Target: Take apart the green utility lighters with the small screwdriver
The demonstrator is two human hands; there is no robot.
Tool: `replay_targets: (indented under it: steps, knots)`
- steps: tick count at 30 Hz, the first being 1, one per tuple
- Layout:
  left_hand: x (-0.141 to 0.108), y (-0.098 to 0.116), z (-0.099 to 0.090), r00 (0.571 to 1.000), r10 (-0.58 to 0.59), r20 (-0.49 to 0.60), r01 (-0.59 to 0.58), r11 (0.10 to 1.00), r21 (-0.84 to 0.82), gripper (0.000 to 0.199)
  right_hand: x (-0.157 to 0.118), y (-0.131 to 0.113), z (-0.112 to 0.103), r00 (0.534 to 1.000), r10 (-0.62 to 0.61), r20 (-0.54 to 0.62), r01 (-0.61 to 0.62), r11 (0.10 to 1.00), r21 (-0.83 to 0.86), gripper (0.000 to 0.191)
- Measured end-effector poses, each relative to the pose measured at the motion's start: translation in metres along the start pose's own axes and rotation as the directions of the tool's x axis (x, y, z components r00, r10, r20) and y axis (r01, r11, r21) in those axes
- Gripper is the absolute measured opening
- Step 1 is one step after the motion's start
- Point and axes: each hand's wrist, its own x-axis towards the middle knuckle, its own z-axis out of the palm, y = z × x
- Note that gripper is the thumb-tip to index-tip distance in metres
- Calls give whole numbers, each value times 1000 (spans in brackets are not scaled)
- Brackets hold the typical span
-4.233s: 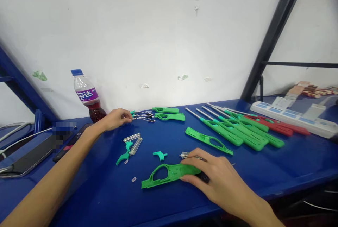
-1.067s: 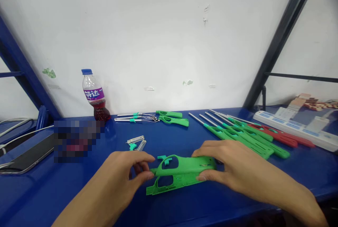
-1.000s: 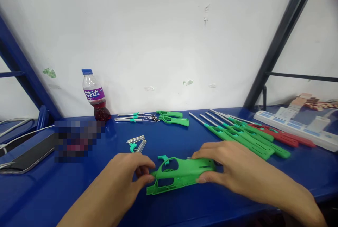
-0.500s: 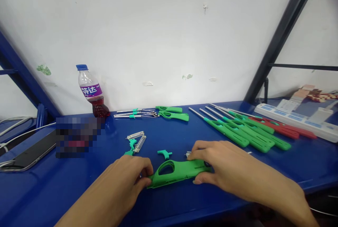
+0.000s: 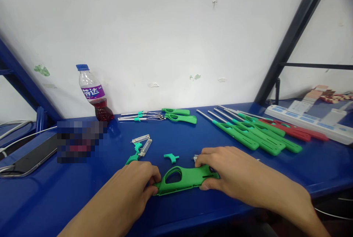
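Note:
Between my hands, low over the blue tabletop, is a green lighter casing [image 5: 186, 178] with an oval opening. My left hand [image 5: 138, 183] pinches its narrow left end. Its wide right end sits between the thumb and fingers of my right hand [image 5: 224, 172]. Just behind the casing lies a teal trigger [image 5: 171, 158]. A small clear and metal part [image 5: 195, 157] shows partly beside my right fingertips, the rest hidden. Past my left hand are teal trigger pieces [image 5: 136, 150] and two clear fuel tanks [image 5: 146, 147].
Several green long-neck lighters [image 5: 248, 134] and red ones [image 5: 295, 130] lie at the right, before a white power strip [image 5: 311, 123]. Metal tubes with wires [image 5: 138, 118] and green casings [image 5: 180, 118] lie by the wall. A bottle [image 5: 92, 93] and a phone [image 5: 34, 154] are left.
Both hands keep their hold on the green casing, which has barely moved. The right end of the casing shows slightly more between my fingers. The whole view has shifted a little.

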Motion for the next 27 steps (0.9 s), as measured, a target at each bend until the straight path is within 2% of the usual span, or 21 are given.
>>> replay_targets:
  steps: [5,9,15,27]
  knots:
    - [2,-2,3,1000,20,-7,-20,1000,-8,20,1,-1,0,1000,-3,13,3,1000,4,34]
    - [2,-3,8,998,26,-53,-25,1000,14,20,1,3,2,1000,-8,22,8,1000,30,34]
    - [0,-10,13,990,107,-89,-112,992,-56,21,0,4,3,999,9,48,-12,998,55,35]
    - [0,-18,15,983,161,-91,-169,982,-87,23,-1,2,0,997,-5,80,-2,996,87,34]
